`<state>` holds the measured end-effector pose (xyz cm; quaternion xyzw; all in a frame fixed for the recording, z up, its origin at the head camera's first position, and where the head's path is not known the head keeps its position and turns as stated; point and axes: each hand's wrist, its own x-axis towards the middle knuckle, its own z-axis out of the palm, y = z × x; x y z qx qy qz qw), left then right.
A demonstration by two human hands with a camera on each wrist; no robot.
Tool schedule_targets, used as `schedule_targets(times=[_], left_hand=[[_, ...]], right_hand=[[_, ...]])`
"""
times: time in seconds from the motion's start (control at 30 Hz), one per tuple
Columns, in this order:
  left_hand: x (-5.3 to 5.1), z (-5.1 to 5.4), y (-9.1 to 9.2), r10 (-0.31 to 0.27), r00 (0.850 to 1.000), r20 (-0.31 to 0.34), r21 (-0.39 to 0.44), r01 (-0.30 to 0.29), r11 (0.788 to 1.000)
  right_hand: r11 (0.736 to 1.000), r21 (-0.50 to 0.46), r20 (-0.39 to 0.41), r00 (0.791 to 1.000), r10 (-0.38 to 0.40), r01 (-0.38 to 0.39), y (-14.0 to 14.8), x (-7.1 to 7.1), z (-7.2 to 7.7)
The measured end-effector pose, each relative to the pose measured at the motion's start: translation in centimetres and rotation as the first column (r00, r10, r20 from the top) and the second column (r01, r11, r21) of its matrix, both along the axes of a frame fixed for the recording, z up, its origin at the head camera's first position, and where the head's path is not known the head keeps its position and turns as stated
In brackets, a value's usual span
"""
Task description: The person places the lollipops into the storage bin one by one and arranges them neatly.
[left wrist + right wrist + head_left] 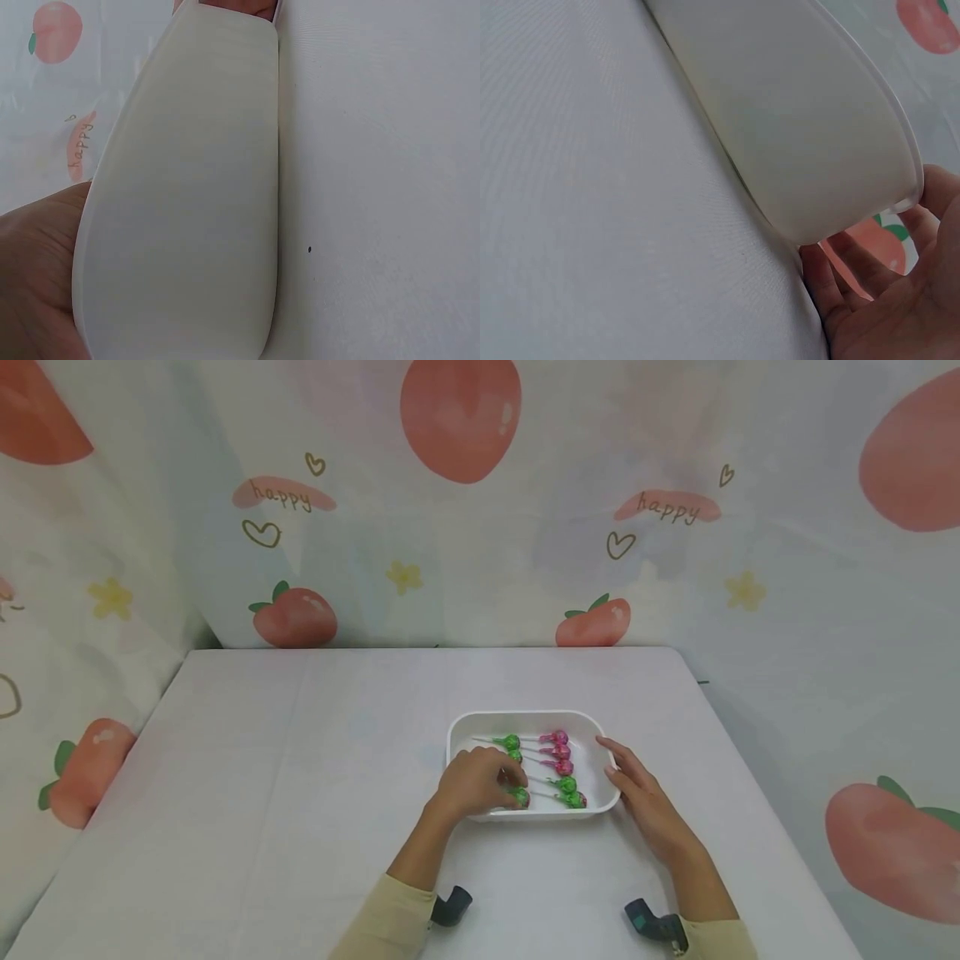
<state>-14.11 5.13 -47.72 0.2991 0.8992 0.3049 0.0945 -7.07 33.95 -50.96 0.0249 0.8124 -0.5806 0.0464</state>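
Note:
A white tray (540, 814) holds two columns of lollipops. My left hand (476, 781) reaches in over the front left part, its thumb and fingers curled round the head of a green lollipop (520, 797). Behind that hand show two more green lollipops (512, 742), one partly covered. In the right column lie pink lollipops (559, 752) at the back and green lollipops (570, 792) in front. My right hand (652, 806) grips the tray's right end, with thumb and finger at the rim and other fingers against the outer wall (817, 150). The left wrist view has the tray's side covering the fingertips.
The tray stands on a table with a white cloth (300, 802). A curtain (480, 543) printed with fruit and hearts hangs behind and at both sides. Dark wrist-worn devices (452, 907) show at both sleeves.

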Motion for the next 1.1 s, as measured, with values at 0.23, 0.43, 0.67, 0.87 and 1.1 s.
schedule_targets(times=[0.23,0.43,0.67,0.87,1.1], left_hand=[[0.0,0.1,0.0,0.004,1.0,-0.024,0.001,-0.004,1.0],[-0.2,0.5,-0.3,-0.024,0.997,0.07,0.129,0.015,0.992],[-0.7,1.1,-1.1,-0.109,0.984,0.14,0.32,0.06,0.946],[-1.1,1.2,-1.8,-0.122,0.985,0.12,0.361,0.072,0.93],[-1.8,1.8,-3.5,-0.123,0.991,0.054,0.391,0.092,0.916]], right_hand=[[1.0,-0.003,0.001,1.0,0.001,-0.001,0.1,0.0,0.0],[1.0,-0.003,-0.001,1.0,0.001,-0.001,0.2,0.0,0.0],[1.0,-0.01,-0.008,1.0,-0.001,0.001,0.2,0.1,0.0],[1.0,-0.003,-0.012,1.0,0.002,-0.002,0.2,0.1,0.1],[1.0,-0.001,-0.003,1.0,0.005,-0.005,0.0,0.1,0.5]])
